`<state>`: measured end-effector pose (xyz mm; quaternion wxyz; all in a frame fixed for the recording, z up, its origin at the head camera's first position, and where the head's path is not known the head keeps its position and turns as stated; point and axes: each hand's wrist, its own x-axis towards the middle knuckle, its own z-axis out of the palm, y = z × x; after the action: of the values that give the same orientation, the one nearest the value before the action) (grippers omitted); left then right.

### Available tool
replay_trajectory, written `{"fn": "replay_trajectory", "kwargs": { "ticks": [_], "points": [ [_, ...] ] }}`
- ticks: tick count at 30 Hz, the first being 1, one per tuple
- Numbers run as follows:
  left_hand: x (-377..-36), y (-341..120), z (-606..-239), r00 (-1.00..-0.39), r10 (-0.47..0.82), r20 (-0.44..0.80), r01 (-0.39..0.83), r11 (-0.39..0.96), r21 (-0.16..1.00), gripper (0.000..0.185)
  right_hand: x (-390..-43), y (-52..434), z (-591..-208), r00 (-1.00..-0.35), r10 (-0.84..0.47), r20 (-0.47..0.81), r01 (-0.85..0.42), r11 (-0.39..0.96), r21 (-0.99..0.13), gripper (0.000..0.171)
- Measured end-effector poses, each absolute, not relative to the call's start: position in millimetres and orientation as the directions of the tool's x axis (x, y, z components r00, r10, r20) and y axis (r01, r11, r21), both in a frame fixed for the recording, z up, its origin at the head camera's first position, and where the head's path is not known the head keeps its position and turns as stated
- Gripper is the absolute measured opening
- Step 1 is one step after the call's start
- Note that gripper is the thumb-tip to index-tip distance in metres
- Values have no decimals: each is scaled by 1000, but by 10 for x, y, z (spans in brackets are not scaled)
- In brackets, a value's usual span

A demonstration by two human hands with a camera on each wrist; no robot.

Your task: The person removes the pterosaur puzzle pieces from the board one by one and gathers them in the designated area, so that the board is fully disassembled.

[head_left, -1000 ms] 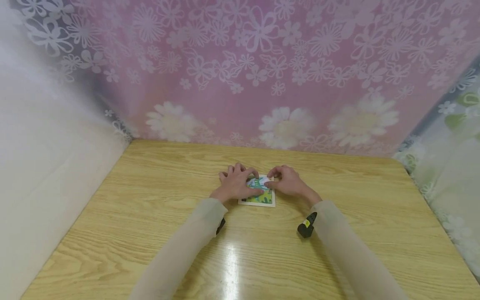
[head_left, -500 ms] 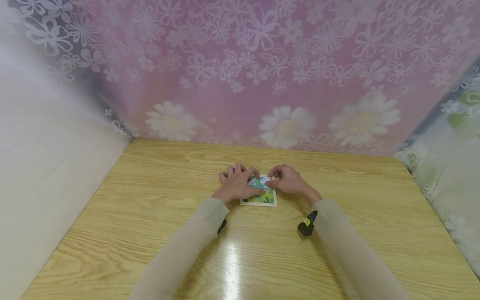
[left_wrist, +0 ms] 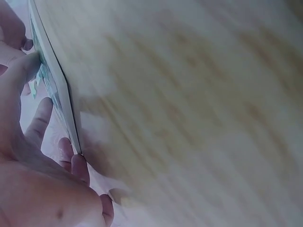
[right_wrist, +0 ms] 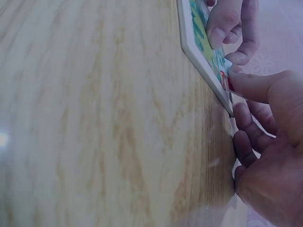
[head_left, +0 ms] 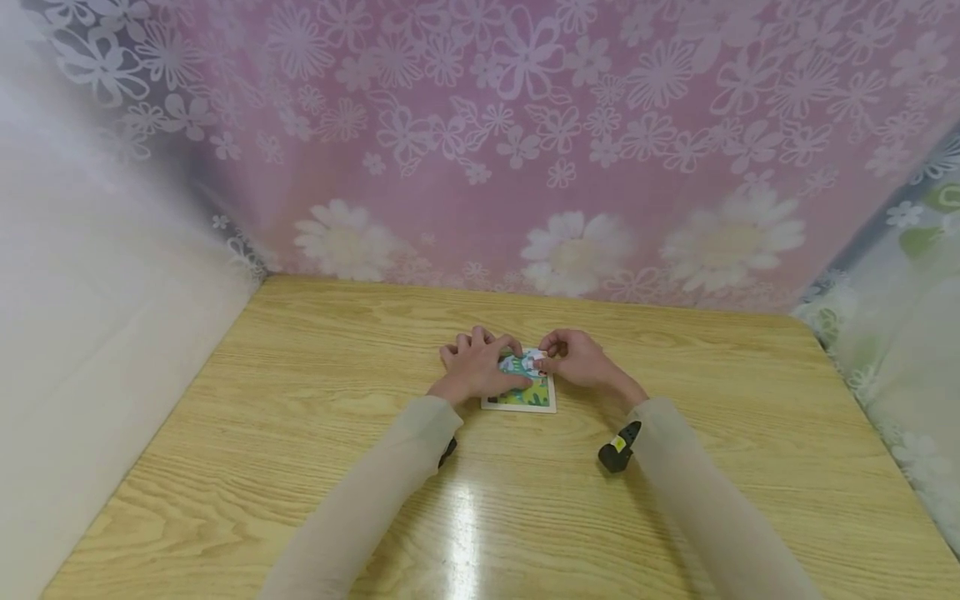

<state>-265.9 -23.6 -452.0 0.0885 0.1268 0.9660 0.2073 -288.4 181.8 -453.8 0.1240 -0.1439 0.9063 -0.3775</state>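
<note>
On the puzzle board (head_left: 529, 395), the left hand (head_left: 477, 369) presses flat from its left; the right hand (head_left: 577, 361) pinches a small piece (head_left: 531, 360) at its far right corner.

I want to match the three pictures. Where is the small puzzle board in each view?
Head: puzzle board at table centre, between both hands.
Left wrist: its edge at far left, by the left hand.
Right wrist: top right, by the right hand.
Shared landmark: the board's white rim.
</note>
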Motion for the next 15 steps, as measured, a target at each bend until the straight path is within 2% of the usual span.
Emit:
{"fn": "replay_trajectory", "kwargs": {
  "ticks": [7, 15],
  "points": [
    [-2655, -250, -4501, -952, 280, -125, 205, 885, 419, 43, -2900, 1849, -4558, -924, -372, -85, -172, 605, -778, 16],
    [-2635, -247, -4478, -948, 289, -132, 221, 897, 384, 45, -2886, 1910, -4533, -945, -321, -55, -155, 593, -790, 18]
  ]
}}
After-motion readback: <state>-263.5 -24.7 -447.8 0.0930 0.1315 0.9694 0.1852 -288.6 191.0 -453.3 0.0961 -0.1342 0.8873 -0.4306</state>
